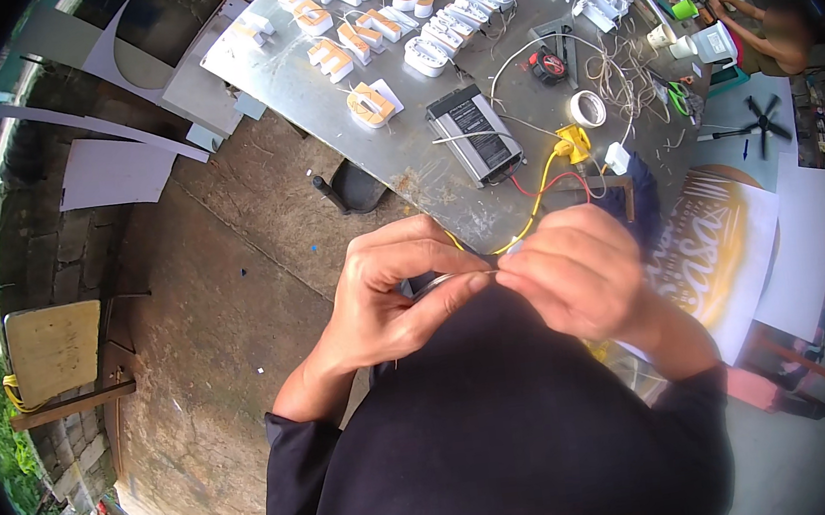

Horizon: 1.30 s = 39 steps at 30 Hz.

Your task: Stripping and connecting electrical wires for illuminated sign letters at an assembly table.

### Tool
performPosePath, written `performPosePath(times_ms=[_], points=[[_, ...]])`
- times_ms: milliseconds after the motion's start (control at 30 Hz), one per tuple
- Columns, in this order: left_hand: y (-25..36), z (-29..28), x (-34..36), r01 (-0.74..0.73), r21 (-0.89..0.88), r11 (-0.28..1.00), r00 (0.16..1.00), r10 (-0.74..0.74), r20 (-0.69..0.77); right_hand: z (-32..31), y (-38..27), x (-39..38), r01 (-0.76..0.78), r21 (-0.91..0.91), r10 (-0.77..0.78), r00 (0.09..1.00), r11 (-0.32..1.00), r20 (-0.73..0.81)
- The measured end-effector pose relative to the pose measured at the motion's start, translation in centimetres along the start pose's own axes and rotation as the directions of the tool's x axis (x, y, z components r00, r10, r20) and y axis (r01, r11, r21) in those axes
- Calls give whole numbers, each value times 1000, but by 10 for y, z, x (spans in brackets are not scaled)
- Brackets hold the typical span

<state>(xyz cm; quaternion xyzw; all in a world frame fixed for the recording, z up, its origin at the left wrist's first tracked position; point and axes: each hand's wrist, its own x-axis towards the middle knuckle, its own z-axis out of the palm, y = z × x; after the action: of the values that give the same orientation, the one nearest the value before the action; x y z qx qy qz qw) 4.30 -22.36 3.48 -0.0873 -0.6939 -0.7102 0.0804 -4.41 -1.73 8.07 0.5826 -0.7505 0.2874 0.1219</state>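
Observation:
In front of my chest, my left hand (398,287) is closed in a pinch, thumb against forefinger, on a thin pale wire (438,281). My right hand (580,272) faces it from the right, its thumb and fingers pinched on the same wire's end. Fingertips of both hands nearly meet there. A small whitish bit shows at the right fingertips, too small to name. Just beyond my hands, a yellow cord (532,220) runs to a yellow plug connector (573,144) on the metal table (316,107).
White and orange channel letters (371,106) cover the table's far left. A power supply box (475,135), a tape measure (547,64), a tape roll (586,110) and tangled cable (625,74) lie nearer. Another person's arm (756,35) reaches in at far right. A dustpan (360,185) lies on the floor.

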Motion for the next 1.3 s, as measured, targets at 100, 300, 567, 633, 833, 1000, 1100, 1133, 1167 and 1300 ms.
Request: performPosePath(times_ms=[100,300,567,633,833,1000,1100,1133,1167,1300], points=[[0,-2,1,-265,437,860,955,297,-5,2,-4,-2,-480,418,452,875,771,172],[-8,-6,4,-519,756,399,749,639,177,1,10,-11,-739,515,415,344,-434,842],[-6,-16,-2,140,-160,977,990,-133,50,-8,-3,-1,150,-245,-151,988,958,15],[-7,-16,-2,208,-244,947,977,-189,98,-6,-2,0,317,-302,-314,948,899,61],[-7,-12,-5,296,-278,914,951,-254,177,-4,0,-2,302,-232,-294,953,924,69],[-7,-5,-6,-75,166,983,996,83,-42,4,-1,1,-58,90,54,997,994,48],[-5,-7,-3,-348,642,683,911,409,59,0,-4,0,-722,492,590,687,487,424],[-8,-5,-3,-348,643,682,911,409,58,-4,0,2,-838,544,580,420,-48,698],[-13,-1,-3,-404,711,575,856,513,71,2,5,-6,-776,587,544,396,-232,739],[-13,-1,-3,-350,651,673,891,453,11,-4,8,-12,-748,579,476,400,-325,783]])
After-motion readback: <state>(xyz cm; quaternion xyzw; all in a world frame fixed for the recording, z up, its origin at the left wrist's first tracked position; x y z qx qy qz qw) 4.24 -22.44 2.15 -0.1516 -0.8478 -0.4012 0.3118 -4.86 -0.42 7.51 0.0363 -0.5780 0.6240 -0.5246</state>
